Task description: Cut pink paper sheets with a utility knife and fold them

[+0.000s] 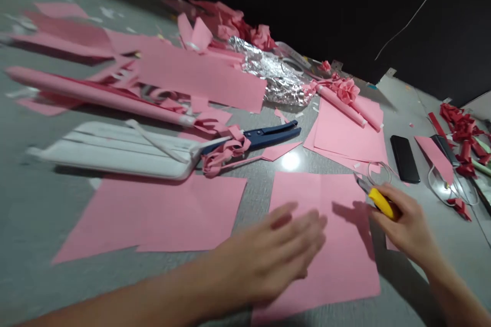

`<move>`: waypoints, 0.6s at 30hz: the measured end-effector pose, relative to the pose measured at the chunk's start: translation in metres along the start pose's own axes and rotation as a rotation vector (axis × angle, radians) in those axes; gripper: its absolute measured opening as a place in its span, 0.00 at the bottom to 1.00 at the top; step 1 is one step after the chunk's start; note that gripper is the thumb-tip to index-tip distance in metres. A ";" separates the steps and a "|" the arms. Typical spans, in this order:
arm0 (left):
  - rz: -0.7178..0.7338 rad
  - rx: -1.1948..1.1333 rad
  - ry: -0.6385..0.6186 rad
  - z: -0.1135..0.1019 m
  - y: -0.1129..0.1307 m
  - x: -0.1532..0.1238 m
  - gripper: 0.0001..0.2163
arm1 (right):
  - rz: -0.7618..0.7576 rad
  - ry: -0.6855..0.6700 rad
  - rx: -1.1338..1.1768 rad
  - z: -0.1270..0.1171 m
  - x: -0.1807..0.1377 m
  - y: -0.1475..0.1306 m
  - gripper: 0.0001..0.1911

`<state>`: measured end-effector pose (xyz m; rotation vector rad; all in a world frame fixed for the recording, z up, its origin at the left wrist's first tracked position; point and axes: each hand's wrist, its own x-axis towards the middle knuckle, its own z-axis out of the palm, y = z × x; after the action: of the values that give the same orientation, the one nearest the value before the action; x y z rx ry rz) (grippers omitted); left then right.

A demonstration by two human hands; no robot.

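The left hand (276,253) is over a flat pink paper sheet with a faint middle crease (337,271); its fingers are almost straight and close together, with nothing seen in them; it is blurry, so I cannot tell if it touches the sheet. The right hand (412,222) is curled around a yellow-handled cutter with a thin metal blade (383,204), near the sheet's far right corner; it grips the yellow part, perhaps so the sharp end points away from the fingers. The sheet lies on the grey surface (23,225) in front of the person, likely so both hands can reach it.

Left of the sheet, with a gap between, is a wide pink paper piece (172,214); behind the sheet, a bit left, is a dark blue two-handled tool (272,135); behind the sheet's right side is a pile of flat pink papers (349,138), maybe stacked to be tidy; right of the sheet is a black rectangular phone (405,158), maybe put aside for room; well behind the sheet is crumpled silver foil (272,74).
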<state>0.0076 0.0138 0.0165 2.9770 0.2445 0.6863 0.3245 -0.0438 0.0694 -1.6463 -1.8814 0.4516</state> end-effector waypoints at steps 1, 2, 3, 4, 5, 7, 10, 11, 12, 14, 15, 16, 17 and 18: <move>0.072 -0.007 0.014 -0.002 0.006 0.002 0.13 | 0.020 -0.015 0.046 0.010 0.008 -0.002 0.04; 0.111 -0.026 0.000 -0.004 0.012 0.004 0.12 | 0.037 -0.045 0.095 0.020 0.016 -0.005 0.03; 0.120 -0.053 -0.032 -0.004 0.017 0.007 0.11 | 0.053 -0.088 0.144 0.029 0.022 -0.008 0.03; 0.098 -0.075 -0.075 -0.004 0.021 0.010 0.10 | 0.062 -0.134 0.183 0.036 0.027 -0.010 0.02; 0.069 -0.090 -0.113 -0.003 0.025 0.013 0.08 | 0.066 -0.194 0.202 0.041 0.032 -0.012 0.02; 0.036 -0.105 -0.152 -0.003 0.027 0.018 0.07 | 0.051 -0.329 0.187 0.046 0.039 -0.016 0.02; 0.038 -0.141 -0.149 -0.004 0.023 0.018 0.09 | 0.001 -0.472 0.128 0.043 0.044 -0.017 0.01; 0.035 -0.156 -0.150 -0.004 0.021 0.016 0.10 | -0.012 -0.486 0.117 0.040 0.044 -0.016 0.01; 0.028 -0.162 -0.150 -0.003 0.019 0.012 0.12 | -0.016 -0.488 0.107 0.037 0.044 -0.014 0.01; 0.000 -0.136 -0.124 0.001 0.017 0.005 0.11 | -0.006 -0.484 0.082 0.033 0.040 -0.009 0.03; -0.033 -0.102 -0.100 0.004 0.017 0.002 0.10 | 0.003 -0.473 0.076 0.032 0.037 -0.007 0.05; -0.083 -0.058 -0.080 0.007 0.017 -0.001 0.10 | 0.014 -0.455 0.074 0.033 0.034 -0.004 0.06; -0.147 -0.012 -0.080 0.010 0.017 -0.002 0.11 | 0.027 -0.429 0.080 0.035 0.031 -0.001 0.07; -0.222 0.027 -0.108 0.013 0.016 -0.002 0.14 | 0.039 -0.388 0.092 0.039 0.028 0.001 0.07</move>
<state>0.0139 -0.0030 0.0061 2.9368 0.5700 0.5002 0.2994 -0.0118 0.0450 -1.6233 -2.0658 0.9156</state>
